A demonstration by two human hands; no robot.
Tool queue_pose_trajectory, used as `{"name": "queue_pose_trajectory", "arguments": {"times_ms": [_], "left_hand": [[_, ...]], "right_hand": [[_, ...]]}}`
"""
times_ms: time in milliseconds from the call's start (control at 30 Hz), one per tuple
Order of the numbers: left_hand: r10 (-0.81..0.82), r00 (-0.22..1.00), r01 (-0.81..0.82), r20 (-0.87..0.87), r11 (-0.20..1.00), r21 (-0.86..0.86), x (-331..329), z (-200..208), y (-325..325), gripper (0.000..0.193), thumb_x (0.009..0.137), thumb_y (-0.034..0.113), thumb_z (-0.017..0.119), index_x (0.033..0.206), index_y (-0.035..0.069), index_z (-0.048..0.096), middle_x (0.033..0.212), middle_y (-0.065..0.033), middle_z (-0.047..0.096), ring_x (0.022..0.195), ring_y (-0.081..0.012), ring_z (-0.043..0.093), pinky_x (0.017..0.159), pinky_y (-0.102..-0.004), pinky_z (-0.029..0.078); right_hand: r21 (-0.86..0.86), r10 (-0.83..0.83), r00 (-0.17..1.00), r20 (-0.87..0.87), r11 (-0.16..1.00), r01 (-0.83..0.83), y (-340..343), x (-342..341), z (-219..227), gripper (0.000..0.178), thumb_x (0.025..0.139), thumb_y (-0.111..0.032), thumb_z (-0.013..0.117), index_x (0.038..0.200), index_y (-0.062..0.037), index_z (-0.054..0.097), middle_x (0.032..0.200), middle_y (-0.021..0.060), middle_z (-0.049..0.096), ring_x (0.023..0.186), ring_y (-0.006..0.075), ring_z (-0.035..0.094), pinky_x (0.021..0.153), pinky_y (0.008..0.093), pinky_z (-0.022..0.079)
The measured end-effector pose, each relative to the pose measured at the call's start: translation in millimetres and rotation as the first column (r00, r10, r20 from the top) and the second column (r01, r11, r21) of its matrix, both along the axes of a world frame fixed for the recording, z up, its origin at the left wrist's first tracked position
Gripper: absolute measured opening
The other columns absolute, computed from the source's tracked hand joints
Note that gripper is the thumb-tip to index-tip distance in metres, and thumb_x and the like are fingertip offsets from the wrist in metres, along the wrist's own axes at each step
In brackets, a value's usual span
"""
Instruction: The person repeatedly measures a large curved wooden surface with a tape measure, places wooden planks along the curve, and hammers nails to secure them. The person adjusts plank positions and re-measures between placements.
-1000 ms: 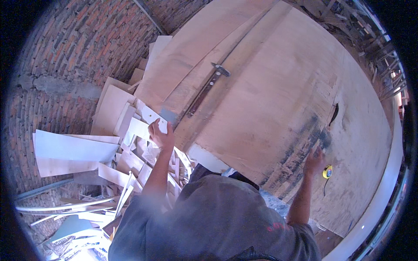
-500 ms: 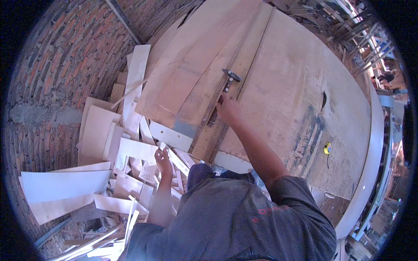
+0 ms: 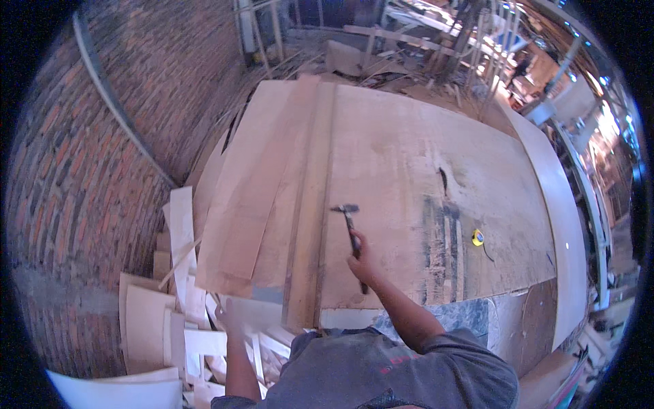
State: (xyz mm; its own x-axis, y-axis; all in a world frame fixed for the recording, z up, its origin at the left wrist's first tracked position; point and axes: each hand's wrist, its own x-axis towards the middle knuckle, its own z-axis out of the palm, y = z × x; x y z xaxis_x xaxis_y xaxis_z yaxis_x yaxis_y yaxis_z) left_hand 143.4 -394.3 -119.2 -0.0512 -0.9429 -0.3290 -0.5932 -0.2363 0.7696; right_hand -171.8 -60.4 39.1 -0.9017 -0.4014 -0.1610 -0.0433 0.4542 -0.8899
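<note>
My right hand (image 3: 363, 258) is closed around the handle of a hammer (image 3: 350, 222). Its dark head points away from me, over the plywood tabletop (image 3: 388, 170) just right of a long wooden strip (image 3: 308, 232). My left hand (image 3: 230, 315) is smeared by motion above the pale board pieces, left of the strip's near end. Its fingers, and anything in them, cannot be made out. Left of the strip, a thin reddish-brown sheet (image 3: 246, 225) lies on the tabletop.
A dark saw blade (image 3: 443, 180) pokes through the tabletop. Right of my right hand lies a yellow tape measure (image 3: 477, 237). Plywood offcuts (image 3: 146, 320) lean by the brick wall (image 3: 75, 225) on the left. A pale curved panel (image 3: 555, 225) borders the right side.
The hammer has come off the wooden strip to its right side, still in my right hand. My left hand has moved and blurred. The view has tilted up, showing more of the background.
</note>
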Motion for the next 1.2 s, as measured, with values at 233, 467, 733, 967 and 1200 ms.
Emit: {"name": "queue_pose_trajectory", "arguments": {"times_ms": [233,467,733,967,1200], "left_hand": [[-0.217,0.967,0.227,-0.132,0.972,0.065,-35.3,7.3,-26.1,0.063,0.083,0.023,0.076,0.134,-0.004,0.049,0.118,-0.0148,0.061,0.097,-0.0211,0.060,0.082,-0.0348,0.052],[-0.267,0.964,0.265,0.007,0.960,0.087,-4.9,-49.9,-69.3,0.089,0.078,0.052,0.074,0.140,-0.005,0.045,0.127,-0.0204,0.057,0.102,-0.0313,0.061,0.080,-0.0443,0.053],[-0.198,0.964,0.242,-0.177,0.930,0.277,-36.3,8.1,-31.5,0.073,0.077,0.039,0.078,0.130,-0.005,0.055,0.113,-0.0176,0.064,0.094,-0.0273,0.062,0.082,-0.0400,0.051],[-0.208,0.959,0.277,-0.193,0.841,0.466,-19.4,25.4,-30.1,0.072,0.080,0.035,0.079,0.138,0.009,0.044,0.122,-0.0131,0.059,0.102,-0.0336,0.061,0.078,-0.0571,0.051],[-0.200,0.947,0.273,-0.249,0.912,0.305,-7.8,61.1,-56.6,0.086,0.082,0.034,0.077,0.147,0.006,0.029,0.118,-0.0149,0.060,0.094,-0.0272,0.064,0.067,-0.0443,0.054]], "right_hand": [[0.466,-0.150,0.956,-0.253,0.847,0.257,218.7,45.2,-42.3,0.068,0.071,-0.003,0.062,0.137,-0.0105,0.048,0.121,0.0238,0.060,0.112,0.0391,0.059,0.093,0.0444,0.048],[0.764,0.008,0.887,-0.463,0.511,0.394,219.1,111.1,-55.5,0.036,0.078,-0.028,0.070,0.108,-0.0086,0.066,0.095,0.0212,0.065,0.091,0.0381,0.065,0.081,0.0462,0.051],[0.323,-0.407,0.821,0.401,0.901,0.289,161.3,154.1,-171.2,0.061,0.083,-0.047,0.072,0.121,-0.0016,0.060,0.122,0.0195,0.062,0.103,0.0384,0.064,0.089,0.0466,0.051],[0.282,0.348,0.937,0.007,0.899,-0.336,187.9,147.3,-194.0,0.060,0.086,-0.029,0.073,0.136,-0.0082,0.046,0.122,0.0143,0.060,0.106,0.0339,0.063,0.081,0.0519,0.055],[-0.175,-0.135,0.650,0.748,0.905,0.388,138.9,139.0,-75.7,0.040,0.090,-0.024,0.070,0.123,-0.0072,0.056,0.110,0.0129,0.065,0.093,0.0273,0.067,0.072,0.0433,0.059]]}}
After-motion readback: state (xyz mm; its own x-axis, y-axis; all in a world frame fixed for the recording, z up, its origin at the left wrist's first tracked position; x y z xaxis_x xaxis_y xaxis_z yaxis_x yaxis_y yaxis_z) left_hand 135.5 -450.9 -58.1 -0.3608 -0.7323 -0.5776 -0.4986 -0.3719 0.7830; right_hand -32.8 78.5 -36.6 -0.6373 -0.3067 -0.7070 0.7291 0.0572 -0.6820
